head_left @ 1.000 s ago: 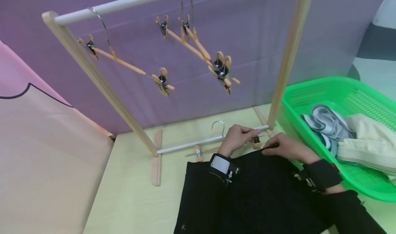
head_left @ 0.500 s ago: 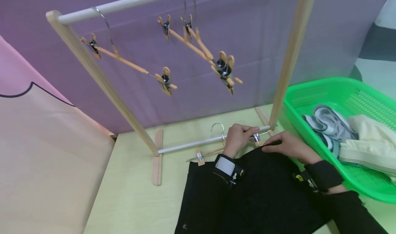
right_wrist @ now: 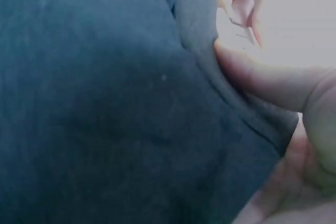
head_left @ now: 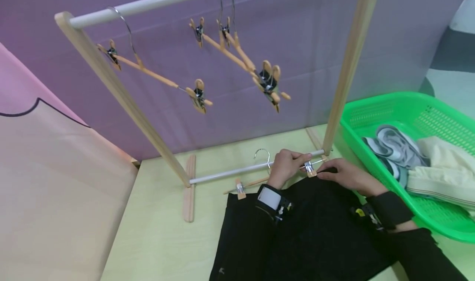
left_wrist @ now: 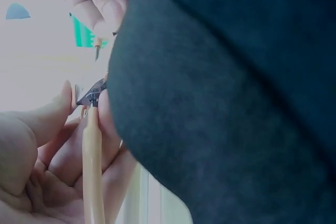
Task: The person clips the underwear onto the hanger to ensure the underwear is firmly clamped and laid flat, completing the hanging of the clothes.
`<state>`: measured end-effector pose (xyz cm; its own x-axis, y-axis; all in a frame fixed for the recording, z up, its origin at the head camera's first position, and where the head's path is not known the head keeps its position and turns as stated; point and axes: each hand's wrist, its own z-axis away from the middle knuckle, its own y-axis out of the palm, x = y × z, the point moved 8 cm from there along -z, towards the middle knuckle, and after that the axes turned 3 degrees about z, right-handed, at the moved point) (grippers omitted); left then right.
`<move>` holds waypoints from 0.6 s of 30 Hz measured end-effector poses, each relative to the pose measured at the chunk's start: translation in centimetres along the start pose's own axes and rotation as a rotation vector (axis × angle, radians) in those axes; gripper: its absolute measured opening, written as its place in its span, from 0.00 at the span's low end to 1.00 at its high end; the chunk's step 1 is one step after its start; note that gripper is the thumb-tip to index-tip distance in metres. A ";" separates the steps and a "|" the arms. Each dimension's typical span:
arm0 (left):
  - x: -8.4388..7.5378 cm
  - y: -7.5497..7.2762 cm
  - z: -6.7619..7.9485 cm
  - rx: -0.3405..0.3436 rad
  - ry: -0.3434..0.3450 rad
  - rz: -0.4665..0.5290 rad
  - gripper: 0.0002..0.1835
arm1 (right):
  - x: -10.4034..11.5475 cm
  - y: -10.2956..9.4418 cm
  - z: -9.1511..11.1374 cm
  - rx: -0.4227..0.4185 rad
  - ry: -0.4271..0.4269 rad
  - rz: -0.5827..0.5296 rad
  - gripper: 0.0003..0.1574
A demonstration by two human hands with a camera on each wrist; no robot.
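Note:
A black garment [head_left: 323,223] lies flat on the table, its top edge along a wooden clip hanger [head_left: 258,181]. My left hand [head_left: 287,165] pinches the hanger's right clip [head_left: 310,169] between thumb and fingers. In the left wrist view the hanger's wooden bar [left_wrist: 93,166] runs across that palm. The clip's tip meets the garment's top edge beside my right fingertips. My right hand [head_left: 346,175] pinches the garment's right corner, its thumb on top of the cloth [right_wrist: 241,93] in the right wrist view. At the garment's left corner sits the hanger's other clip [head_left: 240,189].
Behind the hands stands a wooden rack with a white top rail [head_left: 159,3] and a low white bar [head_left: 222,175]. Several clip hangers [head_left: 152,75] hang from the rail. A green basket [head_left: 393,97] with grey cloth [head_left: 398,149] and cream cloth [head_left: 441,169] is at right.
The right clip, held by my left hand, has tilted and come forward onto the garment's top edge. My right hand stays at the corner.

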<state>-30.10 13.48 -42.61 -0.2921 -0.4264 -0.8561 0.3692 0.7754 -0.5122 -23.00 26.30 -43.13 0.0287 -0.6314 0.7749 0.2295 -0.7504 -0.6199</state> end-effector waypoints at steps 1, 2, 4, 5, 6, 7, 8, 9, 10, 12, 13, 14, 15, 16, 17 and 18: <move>0.1 0.0 0.0 0.007 -0.003 0.000 0.17 | 0.0 0.0 0.0 -0.002 0.004 -0.003 0.14; 0.1 0.0 0.0 0.013 -0.005 0.000 0.17 | -0.1 -0.1 0.0 -0.012 0.007 0.002 0.14; 0.2 0.0 0.1 0.027 -0.008 0.004 0.18 | -0.2 -0.2 0.0 -0.024 0.021 0.003 0.15; 0.2 0.0 0.1 0.032 -0.008 0.008 0.18 | -0.3 -0.2 0.0 -0.029 0.030 0.004 0.16; 0.2 0.0 0.2 0.036 -0.008 0.014 0.18 | -0.4 -0.2 0.0 -0.030 0.044 0.000 0.17; 0.3 0.0 0.2 0.039 -0.008 0.021 0.18 | -0.4 -0.2 0.0 -0.033 0.050 0.000 0.18; 0.3 -0.1 0.2 0.041 -0.009 0.031 0.18 | -0.4 -0.2 0.0 -0.036 0.053 -0.003 0.19; 0.3 -0.1 0.2 0.046 -0.014 0.046 0.19 | -0.5 -0.3 0.0 -0.039 0.059 -0.008 0.20; 0.4 0.0 0.3 0.053 -0.021 0.061 0.19 | -0.6 -0.3 0.1 -0.041 0.064 -0.015 0.21; 0.6 0.0 0.3 0.071 -0.042 0.103 0.19 | -0.6 -0.3 0.1 -0.050 0.078 -0.031 0.23; 0.6 0.0 0.4 0.080 -0.050 0.122 0.20 | -0.7 -0.4 0.1 -0.055 0.089 -0.039 0.24; 0.7 0.0 0.4 0.087 -0.057 0.136 0.20 | -0.7 -0.4 0.2 -0.057 0.100 -0.049 0.25; 0.7 0.0 0.4 0.093 -0.067 0.161 0.20 | -0.8 -0.4 0.2 -0.058 0.114 -0.056 0.26; 0.8 -0.1 0.4 0.091 -0.074 0.178 0.19 | -0.8 -0.4 0.2 -0.057 0.126 -0.059 0.27; 0.8 -0.3 0.3 0.083 -0.080 0.192 0.19 | -0.8 -0.4 0.2 -0.054 0.133 -0.064 0.28; 0.9 -0.5 0.3 0.069 -0.084 0.201 0.19 | -0.7 -0.4 0.1 -0.051 0.137 -0.066 0.29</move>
<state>-30.29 12.62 -43.14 -0.1331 -0.3063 -0.9426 0.4731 0.8160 -0.3320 -22.97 27.06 -43.45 -0.1187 -0.5985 0.7923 0.1766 -0.7979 -0.5763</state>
